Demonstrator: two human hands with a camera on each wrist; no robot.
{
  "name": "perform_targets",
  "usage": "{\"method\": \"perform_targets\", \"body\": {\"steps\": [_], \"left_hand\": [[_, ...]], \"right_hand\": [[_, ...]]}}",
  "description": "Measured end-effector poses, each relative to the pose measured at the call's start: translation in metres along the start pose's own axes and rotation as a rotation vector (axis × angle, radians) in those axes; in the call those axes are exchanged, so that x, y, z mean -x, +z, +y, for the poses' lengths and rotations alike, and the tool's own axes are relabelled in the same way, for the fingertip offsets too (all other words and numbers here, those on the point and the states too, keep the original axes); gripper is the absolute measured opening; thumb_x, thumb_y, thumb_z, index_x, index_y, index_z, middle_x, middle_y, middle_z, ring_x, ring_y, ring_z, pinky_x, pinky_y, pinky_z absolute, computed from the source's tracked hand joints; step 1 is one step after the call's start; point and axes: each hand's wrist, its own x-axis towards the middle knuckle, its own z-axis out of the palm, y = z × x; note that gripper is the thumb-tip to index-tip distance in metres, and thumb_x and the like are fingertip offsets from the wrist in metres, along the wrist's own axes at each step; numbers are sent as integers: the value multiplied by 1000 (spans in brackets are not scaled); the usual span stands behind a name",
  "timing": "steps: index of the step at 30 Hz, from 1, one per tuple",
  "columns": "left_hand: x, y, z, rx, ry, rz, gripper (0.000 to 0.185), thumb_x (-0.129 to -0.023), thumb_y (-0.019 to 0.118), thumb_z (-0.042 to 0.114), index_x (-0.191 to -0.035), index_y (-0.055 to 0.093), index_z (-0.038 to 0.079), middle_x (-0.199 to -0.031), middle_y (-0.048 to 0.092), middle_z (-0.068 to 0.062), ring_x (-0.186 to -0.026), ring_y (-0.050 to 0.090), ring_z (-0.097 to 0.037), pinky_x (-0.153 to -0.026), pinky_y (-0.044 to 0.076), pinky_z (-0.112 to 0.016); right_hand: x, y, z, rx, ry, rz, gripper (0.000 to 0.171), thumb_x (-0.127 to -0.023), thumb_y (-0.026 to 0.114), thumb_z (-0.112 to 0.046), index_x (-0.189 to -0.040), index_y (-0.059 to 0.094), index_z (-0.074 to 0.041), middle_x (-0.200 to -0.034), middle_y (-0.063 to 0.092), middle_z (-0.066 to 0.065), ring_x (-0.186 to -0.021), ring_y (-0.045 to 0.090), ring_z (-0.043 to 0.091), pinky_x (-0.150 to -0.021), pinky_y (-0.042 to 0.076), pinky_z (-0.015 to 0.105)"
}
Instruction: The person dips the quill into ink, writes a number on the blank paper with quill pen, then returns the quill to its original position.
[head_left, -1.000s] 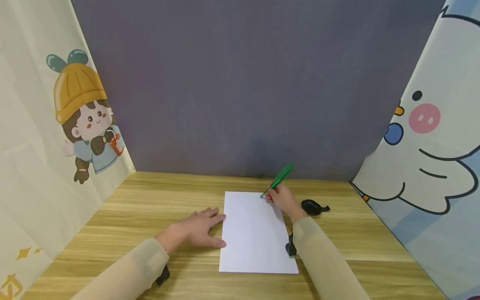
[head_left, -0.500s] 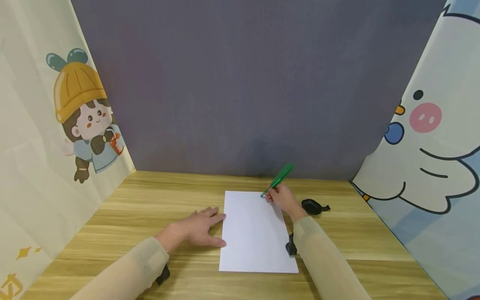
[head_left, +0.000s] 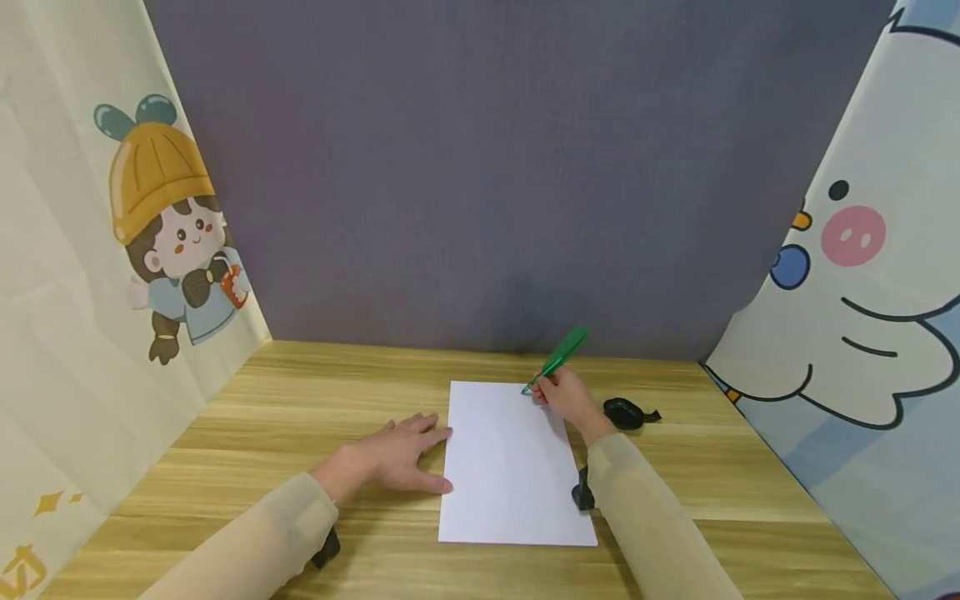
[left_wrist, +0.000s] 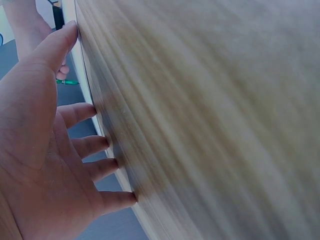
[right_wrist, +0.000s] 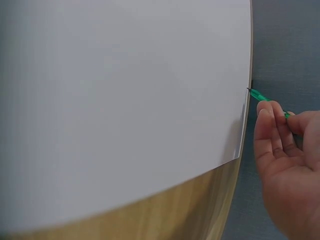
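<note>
A blank white sheet of paper (head_left: 506,475) lies on the wooden table. My right hand (head_left: 566,396) pinches a green pen (head_left: 558,357) whose upper end is broad and leaf-like. The pen slants, its tip at the paper's far edge, toward the right corner; the right wrist view shows the tip (right_wrist: 249,89) at that edge, with no mark seen there. At the paper's left edge, my left hand (head_left: 397,457) rests with fingers spread, thumb and a fingertip touching the border. The left wrist view shows this hand (left_wrist: 55,150) with its fingers straight and apart.
A black oval object with a strap (head_left: 624,414) sits right of my right wrist. Dark wrist-worn pieces show under both sleeves. A grey panel (head_left: 480,183) stands behind the table (head_left: 315,400), with cartoon-printed sheets on the left and right.
Both hands, the pen and the paper hold their places. The head view has shifted very slightly.
</note>
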Motion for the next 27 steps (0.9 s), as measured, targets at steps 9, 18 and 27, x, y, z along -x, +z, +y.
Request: {"method": "perform_targets", "body": {"steps": [9,18,27], "left_hand": [[0,0,0,0,-2,5,98,-95,70,75,-172,39,23,-182,26,-16,-170,23,-42,-135,22,-71],[1,0,2,2,-8,2,98,-95,70,75,-172,40,22,-182,26,-16,-170,23,-41,-135,22,-71],[2,-1,2,3,-10,5,99,-94,70,75,-172,40,22,-182,26,-16,-170,23,-41,-135,22,-70]], "right_hand": [[1,-1,-1,-7,2,1,31,-118,46,-8,-136,62,12,-117,74,27,-103,75,29,-88,65,36],[2,-1,-1,-19,-4,-10,31,-118,46,-7,-135,63,12,-117,74,28,-103,75,30,-89,65,38],[3,5,-5,-10,-30,-29,28,-116,48,-5,-130,64,12,-111,75,26,-95,73,24,-85,63,34]]}}
